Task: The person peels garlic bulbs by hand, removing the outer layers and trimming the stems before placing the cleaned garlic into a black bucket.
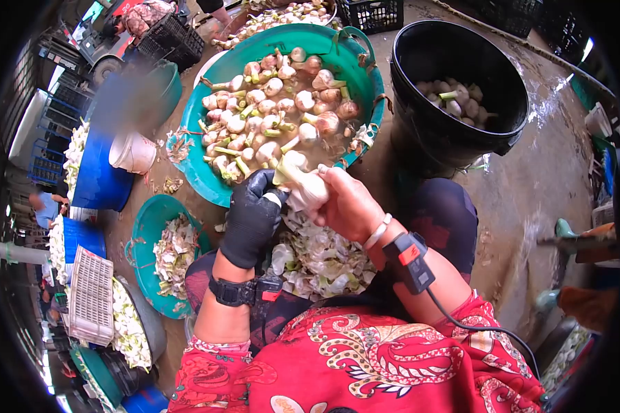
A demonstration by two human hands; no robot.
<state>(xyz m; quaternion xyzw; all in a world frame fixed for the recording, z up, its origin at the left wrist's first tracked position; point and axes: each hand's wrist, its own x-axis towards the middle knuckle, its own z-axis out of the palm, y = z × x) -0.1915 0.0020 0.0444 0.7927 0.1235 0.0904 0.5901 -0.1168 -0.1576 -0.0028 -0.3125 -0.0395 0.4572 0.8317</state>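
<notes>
My right hand (348, 203), bare, grips a white garlic bulb (302, 180) by its body, stem pointing up left. My left hand (253, 219) wears a black glove and pinches the bulb's outer skin from the left side. Both hands meet above my lap, just in front of a big teal tub (355, 51) of water with many garlic bulbs (275, 103) floating in it. A heap of peeled skins (320, 258) lies under my hands. A black bucket (503, 96) at the right holds a few peeled bulbs (455, 100).
A smaller teal basin (141, 227) of skins sits at my left knee. Blue tubs (96, 179), a white crate (89, 296) and more garlic stand at the far left. Black crates (172, 38) are behind the tub. The concrete floor at the right is wet, with someone's boots (579, 241).
</notes>
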